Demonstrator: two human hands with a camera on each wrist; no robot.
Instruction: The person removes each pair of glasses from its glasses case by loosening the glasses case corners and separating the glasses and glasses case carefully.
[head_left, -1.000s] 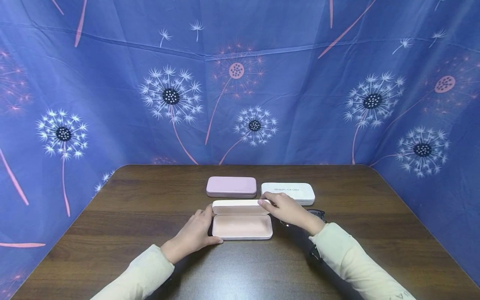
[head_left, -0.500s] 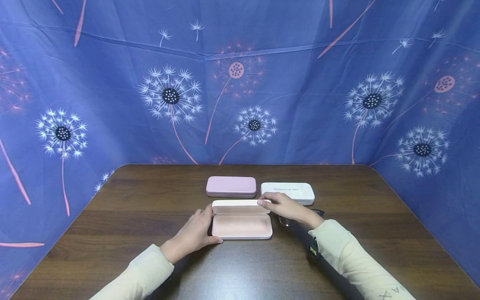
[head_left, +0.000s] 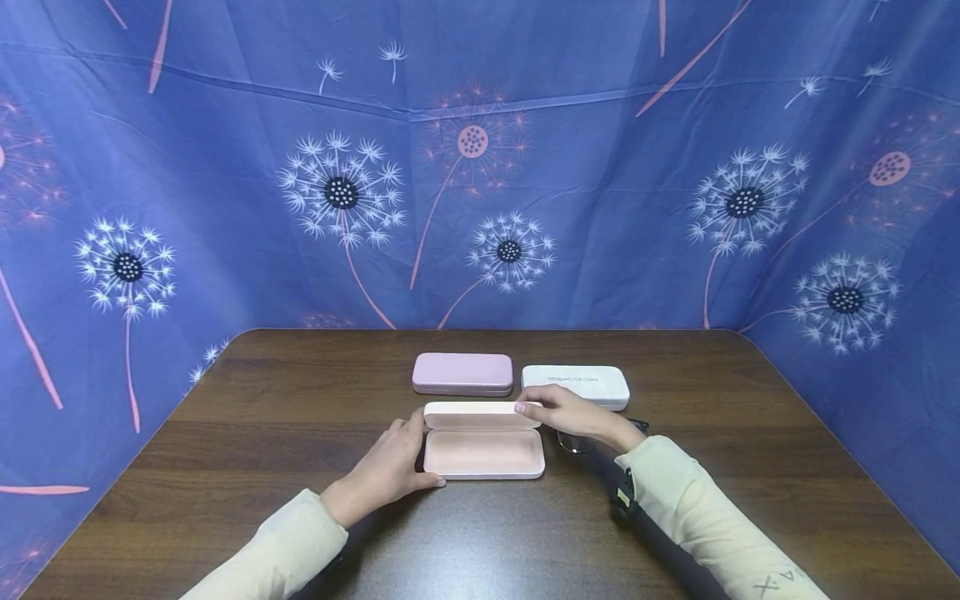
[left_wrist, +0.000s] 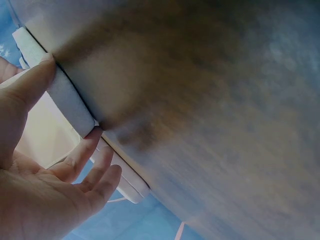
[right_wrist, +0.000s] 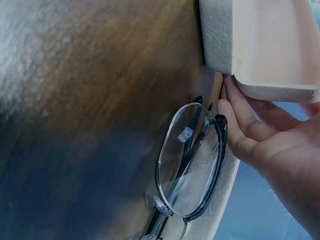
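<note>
A white eyeglass case [head_left: 484, 467] with a pale peach lining lies unfolded on the table, its lid [head_left: 480, 414] tilted up at the back. My left hand [head_left: 384, 467] grips the case's left end, thumb at the front corner and fingers behind it. At the lid's right end, my right hand [head_left: 573, 414] holds the lid, thumb on its inner edge and fingers behind. A pair of eyeglasses [right_wrist: 220, 150] with a dark and silver frame lies beside the case, partly hidden under my right wrist in the head view.
Behind the case lie a closed pink eyeglass case [head_left: 462, 373] and a closed white one [head_left: 592, 383] with lettering on its lid. All rest on a brown wooden table [head_left: 247, 400]. A blue curtain [head_left: 600, 167] with dandelion prints hangs behind the table.
My right wrist and sleeve have shifted slightly, and more of the eyeglasses shows beneath it. The lid's top edge sits a touch lower. My left hand has stayed in place.
</note>
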